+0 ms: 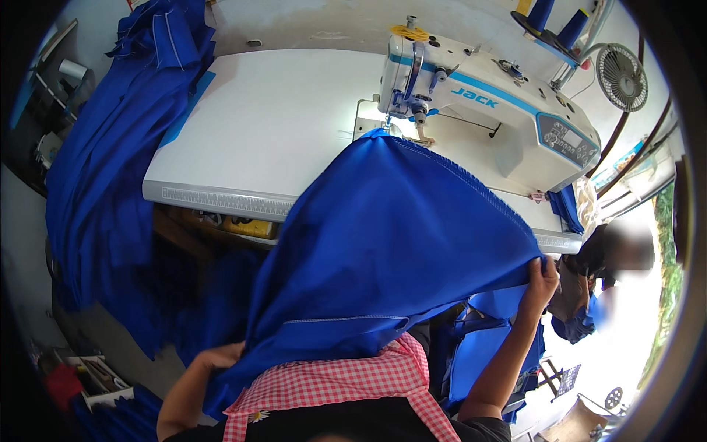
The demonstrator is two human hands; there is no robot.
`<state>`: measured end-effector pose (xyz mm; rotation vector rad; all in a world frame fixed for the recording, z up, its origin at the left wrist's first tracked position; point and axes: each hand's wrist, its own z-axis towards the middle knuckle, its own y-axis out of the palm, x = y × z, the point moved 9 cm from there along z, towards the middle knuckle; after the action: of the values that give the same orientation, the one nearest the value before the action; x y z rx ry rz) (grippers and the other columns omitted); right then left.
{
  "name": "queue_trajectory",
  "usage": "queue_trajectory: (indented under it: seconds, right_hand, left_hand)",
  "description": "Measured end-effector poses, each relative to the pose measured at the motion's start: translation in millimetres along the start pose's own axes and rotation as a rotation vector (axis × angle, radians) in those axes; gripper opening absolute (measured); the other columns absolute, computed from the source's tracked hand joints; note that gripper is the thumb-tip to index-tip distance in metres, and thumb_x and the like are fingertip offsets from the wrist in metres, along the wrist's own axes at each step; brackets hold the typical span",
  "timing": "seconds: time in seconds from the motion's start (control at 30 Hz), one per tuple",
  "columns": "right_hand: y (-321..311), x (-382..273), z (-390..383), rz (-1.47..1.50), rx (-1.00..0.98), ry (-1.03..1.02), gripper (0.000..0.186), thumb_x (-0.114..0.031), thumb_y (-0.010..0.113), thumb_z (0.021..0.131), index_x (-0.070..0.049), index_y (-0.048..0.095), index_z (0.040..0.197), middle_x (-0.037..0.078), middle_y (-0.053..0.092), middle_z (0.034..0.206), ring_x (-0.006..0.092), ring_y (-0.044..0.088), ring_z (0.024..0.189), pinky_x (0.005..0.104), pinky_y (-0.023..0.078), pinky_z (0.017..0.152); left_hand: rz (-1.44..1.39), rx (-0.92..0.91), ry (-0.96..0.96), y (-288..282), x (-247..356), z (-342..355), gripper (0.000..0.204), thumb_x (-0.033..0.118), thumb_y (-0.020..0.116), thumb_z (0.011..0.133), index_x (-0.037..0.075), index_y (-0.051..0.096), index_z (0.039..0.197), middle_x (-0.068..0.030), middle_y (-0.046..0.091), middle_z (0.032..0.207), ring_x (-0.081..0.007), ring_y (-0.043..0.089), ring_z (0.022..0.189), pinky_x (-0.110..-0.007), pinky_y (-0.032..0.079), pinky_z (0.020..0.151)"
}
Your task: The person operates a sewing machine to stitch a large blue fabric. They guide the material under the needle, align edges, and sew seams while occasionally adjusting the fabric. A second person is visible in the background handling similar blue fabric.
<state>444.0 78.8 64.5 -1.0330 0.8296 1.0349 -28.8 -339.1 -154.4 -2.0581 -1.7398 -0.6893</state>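
Note:
A large piece of blue cloth [390, 221] stretches from the needle area of a white and blue sewing machine [479, 96] down toward my body. Its top corner lies under the presser foot, and a stitched, slightly frayed edge runs down its right side. My right hand [543, 280] is closed on that edge at the lower right, just past the table's front. Low on the left, my left hand [222, 356] grips the cloth's other side, its fingertips partly covered by the folds. A line of light stitching crosses the lower part of the cloth.
A long pile of blue garment pieces [118, 169] hangs over the left end of the white sewing table [280, 103]. Thread cones [571, 29] and a small fan [622, 77] stand at the upper right. More blue cloth [479, 353] lies below, beside my right arm. Another person [589, 254] is at the far right.

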Motion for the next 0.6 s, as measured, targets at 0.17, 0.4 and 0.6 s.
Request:
queue_trajectory:
  seconds: [0.17, 0.4, 0.6]
  right_hand:
    - [37, -52, 1, 0.185, 0.204, -0.244, 0.016, -0.016, 0.061, 0.096, 0.000, 0.063, 0.096, -0.002, 0.060, 0.081, 0.0049, 0.049, 0.075, 0.0186, 0.039, 0.070]
    - [30, -115, -21, 0.092, 0.464, -0.405, 0.020, -0.017, 0.063, 0.092, 0.001, 0.059, 0.086, 0.001, 0.054, 0.072, 0.0099, 0.046, 0.065, 0.0263, 0.039, 0.058]
    - [160, -95, -93, 0.123, -0.292, -0.148, 0.012, -0.006, 0.067, 0.084, 0.002, 0.058, 0.088, 0.008, 0.056, 0.071, 0.0148, 0.052, 0.062, 0.0309, 0.045, 0.056]
  left_hand:
    - [0.379, 0.176, 0.247, 20, -28, 33, 0.051, 0.017, 0.072, 0.082, 0.005, 0.054, 0.128, -0.0161, 0.065, 0.112, -0.0279, 0.064, 0.096, -0.038, 0.053, 0.085]
    - [0.894, 1.439, 0.035, -180, 195, -256, 0.047, -0.004, 0.063, 0.072, 0.000, 0.059, 0.119, -0.0236, 0.065, 0.108, -0.0368, 0.063, 0.102, -0.040, 0.051, 0.090]
    - [1.951, 2.390, 0.530, -244, 417, -380, 0.055, -0.008, 0.052, 0.076, 0.012, 0.057, 0.127, -0.0114, 0.061, 0.120, -0.0301, 0.056, 0.114, -0.039, 0.042, 0.101]
